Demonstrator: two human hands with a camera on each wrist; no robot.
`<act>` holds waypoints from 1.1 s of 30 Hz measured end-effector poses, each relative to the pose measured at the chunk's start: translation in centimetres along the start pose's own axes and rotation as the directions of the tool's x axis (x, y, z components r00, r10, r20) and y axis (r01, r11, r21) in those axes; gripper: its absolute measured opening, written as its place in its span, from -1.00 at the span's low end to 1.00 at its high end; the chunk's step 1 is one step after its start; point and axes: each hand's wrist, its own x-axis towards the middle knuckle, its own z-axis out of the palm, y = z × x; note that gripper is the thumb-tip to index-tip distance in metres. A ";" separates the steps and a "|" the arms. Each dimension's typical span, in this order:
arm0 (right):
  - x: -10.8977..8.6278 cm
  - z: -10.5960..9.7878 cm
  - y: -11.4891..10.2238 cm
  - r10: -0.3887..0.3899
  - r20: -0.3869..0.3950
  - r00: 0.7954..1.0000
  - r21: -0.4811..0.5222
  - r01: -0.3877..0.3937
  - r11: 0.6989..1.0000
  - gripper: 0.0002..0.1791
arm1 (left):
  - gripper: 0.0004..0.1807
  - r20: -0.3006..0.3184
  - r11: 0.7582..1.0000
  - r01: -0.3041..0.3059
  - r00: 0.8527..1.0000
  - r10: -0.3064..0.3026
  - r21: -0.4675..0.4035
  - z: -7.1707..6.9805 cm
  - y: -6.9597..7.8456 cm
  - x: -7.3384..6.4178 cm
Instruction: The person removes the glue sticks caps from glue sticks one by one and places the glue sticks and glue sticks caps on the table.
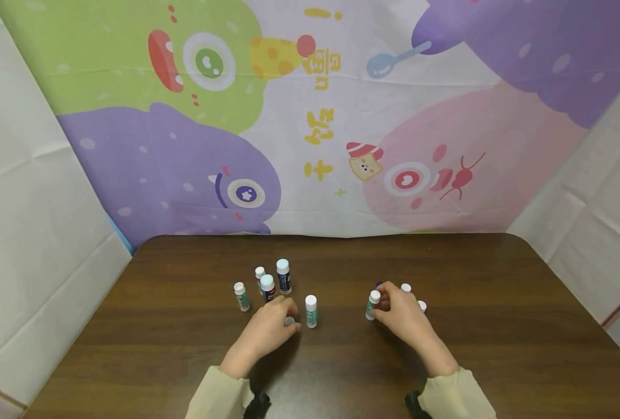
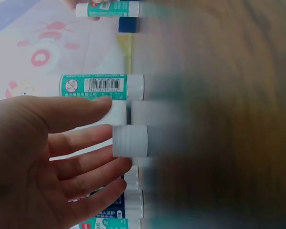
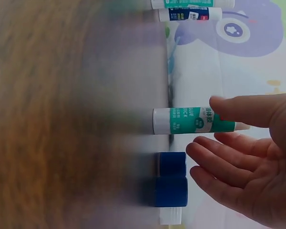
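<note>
My left hand [image 1: 270, 326] is around a small white cap [image 2: 130, 140] on the table, thumb apart from it and fingers extended beside it. Just right of that hand stands a green-labelled glue stick [image 1: 311, 312]. My right hand [image 1: 401, 311] pinches another green-labelled glue stick [image 3: 193, 120] between thumb and index finger, holding it upright; whether its base touches the table is unclear. Below its other fingers in the right wrist view are two blue caps [image 3: 171, 191], mostly hidden from the head view. White caps [image 1: 406, 288] show behind the right hand.
Left of centre stand several glue sticks, among them a navy one [image 1: 284, 278] and a green one [image 1: 242, 298]; the left hand partly covers another navy stick [image 1: 267, 286]. The brown table [image 1: 331, 372] meets a cartoon-printed cloth [image 1: 320, 209] at its back edge.
</note>
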 end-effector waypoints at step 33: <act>-0.1 0.2 -5.3 -0.540 -0.120 0.833 -0.176 0.517 0.837 -0.42 | -0.56 -0.004 0.976 0.014 1.000 -0.015 -0.216 1.5 1.4 2.1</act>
